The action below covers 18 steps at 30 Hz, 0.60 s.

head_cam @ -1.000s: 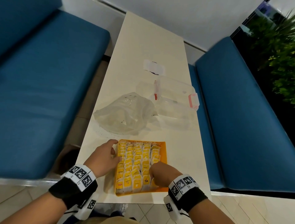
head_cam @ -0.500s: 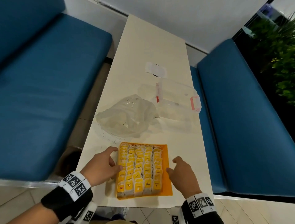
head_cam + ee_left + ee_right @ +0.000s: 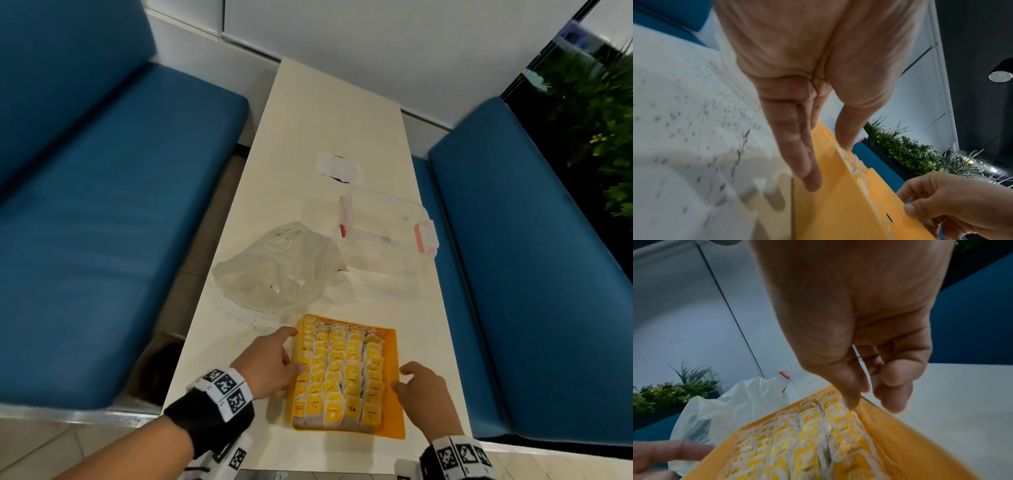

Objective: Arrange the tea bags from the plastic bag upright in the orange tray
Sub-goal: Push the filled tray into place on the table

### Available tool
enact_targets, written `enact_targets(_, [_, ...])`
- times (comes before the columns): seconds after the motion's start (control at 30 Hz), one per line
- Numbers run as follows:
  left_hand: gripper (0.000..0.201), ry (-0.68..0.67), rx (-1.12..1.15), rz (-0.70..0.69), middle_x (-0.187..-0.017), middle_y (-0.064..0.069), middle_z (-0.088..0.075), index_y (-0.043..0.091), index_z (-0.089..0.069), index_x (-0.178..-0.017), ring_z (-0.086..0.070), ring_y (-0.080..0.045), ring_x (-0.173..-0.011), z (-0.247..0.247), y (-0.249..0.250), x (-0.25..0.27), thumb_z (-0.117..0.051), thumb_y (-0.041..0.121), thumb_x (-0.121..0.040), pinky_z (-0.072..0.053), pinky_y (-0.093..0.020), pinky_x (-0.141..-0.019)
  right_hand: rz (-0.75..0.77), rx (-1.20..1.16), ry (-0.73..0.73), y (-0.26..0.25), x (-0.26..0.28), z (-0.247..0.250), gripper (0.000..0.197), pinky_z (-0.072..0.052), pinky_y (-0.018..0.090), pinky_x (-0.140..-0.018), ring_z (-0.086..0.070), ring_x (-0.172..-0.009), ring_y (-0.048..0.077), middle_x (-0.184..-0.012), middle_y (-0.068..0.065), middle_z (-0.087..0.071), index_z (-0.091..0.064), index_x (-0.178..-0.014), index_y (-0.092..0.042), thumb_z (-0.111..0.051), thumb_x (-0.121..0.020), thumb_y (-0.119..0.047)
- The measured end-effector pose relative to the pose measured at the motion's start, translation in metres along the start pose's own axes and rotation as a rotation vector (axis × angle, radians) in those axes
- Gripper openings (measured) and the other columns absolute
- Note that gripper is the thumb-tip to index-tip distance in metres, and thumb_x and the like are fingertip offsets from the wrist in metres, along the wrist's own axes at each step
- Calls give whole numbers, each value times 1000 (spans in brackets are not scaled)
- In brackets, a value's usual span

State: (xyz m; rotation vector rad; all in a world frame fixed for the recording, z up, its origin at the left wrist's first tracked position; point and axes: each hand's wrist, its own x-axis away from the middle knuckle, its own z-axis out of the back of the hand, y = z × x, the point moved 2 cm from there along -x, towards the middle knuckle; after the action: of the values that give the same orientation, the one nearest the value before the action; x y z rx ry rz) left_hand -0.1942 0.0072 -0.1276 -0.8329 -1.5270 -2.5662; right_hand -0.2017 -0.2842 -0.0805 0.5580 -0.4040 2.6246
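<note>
Booth-style seating going on here: a long cream table (image 3: 337, 137) is running from 6 o'clock up toward 12, ending against a white wall (image 3: 394, 44) with a panel seam showing. Blue padded benches are sitting on both sides, one bench (image 3: 102, 205) filling the 9 o'clock side and the other bench (image 3: 531, 257) stretching along 3 o'clock. Green plants (image 3: 596, 113) are poking in at 2 o'clock behind a dark frame. Pale floor tiles (image 3: 68, 445) are peeking out at 7 o'clock. In the left wrist view a round ceiling lamp (image 3: 1001, 76) is glowing at 3 o'clock against a dark ceiling.
</note>
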Motion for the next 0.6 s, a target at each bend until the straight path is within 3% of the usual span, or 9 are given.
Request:
enact_targets(0.1, [32, 191, 31, -26, -90, 7, -69, 36, -57, -124, -70, -8, -69, 39, 3, 9, -65, 40, -93, -58, -28, -74, 123, -49, 116, -26, 2, 20, 45, -48, 28, -85, -58, -101, 14, -121, 4, -58, -49, -135, -21, -64, -93, -25])
enact_targets(0.17, [17, 419, 87, -31, -88, 5, -70, 37, -61, -109, -70, -9, -69, 79, -5, 13, -57, 24, -98, -58, -32, -71, 261, -126, 134, -64, 2, 31, 47, -46, 28, -86, -54, -98, 11, -117, 0, -56, -48, -138, -26, -64, -93, -21])
enact_targets(0.23, [42, 600, 179, -41, -96, 2, -70, 36, -59, -98, -70, -12, -77, 115, -19, 8, -46, -3, -92, -56, -32, -70, 403, -164, 67, -112, 0, 31, 51, -50, 31, -85, -58, -93, 12, -106, -5, -58, -48, -139, -32, -63, -92, -19])
enact_targets(0.3, [53, 692, 122, -34, -116, 0, -63, 33, -55, -100, -65, -15, -95, 143, -29, -2, -45, -15, -80, -50, -30, -79, 517, -99, -25, -161, -3, 22, 60, -49, 29, -84, -59, -94, 14, -105, -4, -60, -40, -144, -35, -60, -91, -15])
enact_targets(0.37, [63, 628, 44, 9, -136, 0, -50, 31, -50, -120, -56, -19, -117, 158, -38, -19, -54, -15, -77, -46, -32, -92, 579, 30, -76, -204, -10, 7, 74, -46, 27, -84, -58, -104, 21, -119, 6, -53, -27, -152, -32, -55, -89, -6])
enact_targets(0.43, [82, 420, 15, 54, -147, 4, -43, 42, -36, -138, -53, -21, -124, 162, -47, -37, -61, -6, -75, -48, -35, -97, 567, 134, -96, -235, -18, -7, 81, -47, 30, -79, -59, -105, 31, -130, 14, -42, -17, -156, -32, -50, -88, -2])
enact_targets(0.5, [98, 220, -40, 66, -142, 0, -48, 57, -20, -142, -56, -24, -119, 159, -50, -49, -64, 6, -71, -54, -41, -96, 525, 172, -147, -253, -28, -21, 81, -50, 33, -84, -59, -107, 35, -138, 17, -34, -15, -156, -32, -47, -89, -1])
enact_targets(0.6, [105, 127, -127, 56, -119, 1, -46, 56, -10, -149, -38, -30, -133, 152, -43, -56, -71, 18, -73, -43, -47, -109, 482, 55, -308, -269, -38, -40, 79, -50, 36, -100, -56, -116, 34, -143, 18, -38, -20, -155, -35, -44, -87, -4])
